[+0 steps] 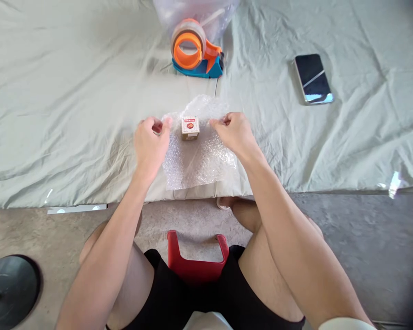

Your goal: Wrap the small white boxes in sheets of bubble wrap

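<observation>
A sheet of clear bubble wrap [201, 167] lies spread near the front edge of the table. On it sits a small printed box [190, 128], white on top with a red design. My left hand [152, 141] pinches the wrap's left edge between thumb and fingers, to the left of the box. Opposite, my right hand [236, 133] pinches the right side of the sheet. Neither hand touches the box. Behind the box, the far part of the wrap stands slightly raised and crumpled.
An orange and blue tape dispenser [197, 50] stands beyond the wrap, before a translucent plastic bag [206, 16]. A phone [313, 79] lies at the right on the wrinkled grey-green cloth [72, 101]. Below are a red stool [198, 268] and a round black base [10, 291].
</observation>
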Available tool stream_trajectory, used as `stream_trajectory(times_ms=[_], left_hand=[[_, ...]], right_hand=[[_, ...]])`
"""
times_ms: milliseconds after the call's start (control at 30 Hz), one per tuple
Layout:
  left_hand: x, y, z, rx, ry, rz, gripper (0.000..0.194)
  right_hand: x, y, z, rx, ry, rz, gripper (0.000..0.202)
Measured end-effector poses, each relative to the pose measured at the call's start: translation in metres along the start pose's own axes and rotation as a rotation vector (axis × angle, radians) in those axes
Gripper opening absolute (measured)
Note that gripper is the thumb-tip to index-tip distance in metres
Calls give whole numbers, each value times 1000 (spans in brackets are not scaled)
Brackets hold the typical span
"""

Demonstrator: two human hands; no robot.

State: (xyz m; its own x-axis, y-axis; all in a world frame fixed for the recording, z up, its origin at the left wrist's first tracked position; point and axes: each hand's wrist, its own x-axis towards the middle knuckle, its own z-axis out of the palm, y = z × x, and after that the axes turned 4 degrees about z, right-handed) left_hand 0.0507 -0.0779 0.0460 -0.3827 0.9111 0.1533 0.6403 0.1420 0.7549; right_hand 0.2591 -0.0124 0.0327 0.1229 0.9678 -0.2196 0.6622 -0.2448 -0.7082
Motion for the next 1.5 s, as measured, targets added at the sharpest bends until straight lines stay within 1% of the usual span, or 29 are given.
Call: stream_trajectory(times_ms=[33,100,133,200,267,367,433,500,533,600,667,700,833,900,967,1067,1133,1233,1300,1433,1500], left_hand=[[3,0,2,9,21,-2,30],[11,-1,4,10,24,-55,26],[14,-2,5,12,9,-86,30],[20,-3,5,20,-29,-121,49],[22,-2,6,16,-73,-123,64],[19,1,9,-24,-158,-97,69],[15,2,12,-59,-174,-45,67],[12,3,15,-82,-138,25,63],[11,3,16,-90,-115,56,62],[10,3,17,-107,-86,81,63],[10,5,17,-126,-77,76,64],[10,6,18,-132,-61,79,62],[14,12,19,-155,24,125,38],[14,14,22,-170,14,115,35],[12,15,24,-170,-5,124,35],[6,15,28,-140,-32,211,27],[3,14,28,-119,-47,263,21],[0,13,25,-101,-66,311,23],[0,11,21,-97,-103,324,27],[3,5,15,-112,-146,300,19],[6,2,13,-159,-168,271,22]], right_hand=[[-1,-4,-3,14,-19,7,35],[-3,-9,-6,72,-48,15,37],[-4,-10,-7,129,-59,15,36],[-5,-9,-7,291,-97,5,30],[-4,-5,-4,471,-154,-21,27],[-2,1,0,658,-252,-80,31],[-3,3,2,702,-306,-115,28],[-7,2,4,683,-316,-151,16],[-9,1,4,655,-301,-178,12],[-15,-2,6,560,-246,-264,15],[-20,-2,8,427,-185,-369,16],[-22,-2,9,359,-156,-421,15],[-25,4,14,148,-62,-620,16],[-25,7,15,65,-41,-718,19],[-25,8,15,3,-44,-777,24],[-26,8,15,-25,-49,-779,28],[-27,8,16,-2,-37,-753,26],[-28,7,18,59,-22,-725,23],[-27,6,20,98,-25,-713,25],[-27,3,22,197,-78,-668,24],[-27,1,24,256,-78,-634,20]])
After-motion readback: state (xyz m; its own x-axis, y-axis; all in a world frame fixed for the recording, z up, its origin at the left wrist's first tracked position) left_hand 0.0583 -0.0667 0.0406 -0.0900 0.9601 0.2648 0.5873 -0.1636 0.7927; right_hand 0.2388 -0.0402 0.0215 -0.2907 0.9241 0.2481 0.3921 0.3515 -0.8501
